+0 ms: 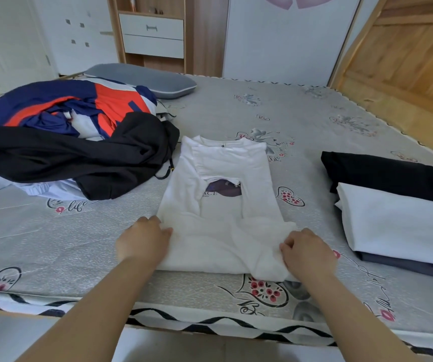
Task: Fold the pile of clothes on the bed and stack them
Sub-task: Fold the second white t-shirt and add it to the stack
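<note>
Both hands reach over the near edge of the bed (301,105) to a white shirt (223,223) lying flat at its middle, sleeves folded in across the chest. On the shirt's near left corner, the left hand (143,240) rests with fingers curled into the cloth. At the near right corner, the right hand (308,253) pinches a bunch of the hem. To the left lies an unfolded pile of clothes (71,137), navy, orange and black. To the right sits a stack of folded clothes (393,205), a white piece over dark ones. A grey pillow (142,78) lies at the far end.
</note>
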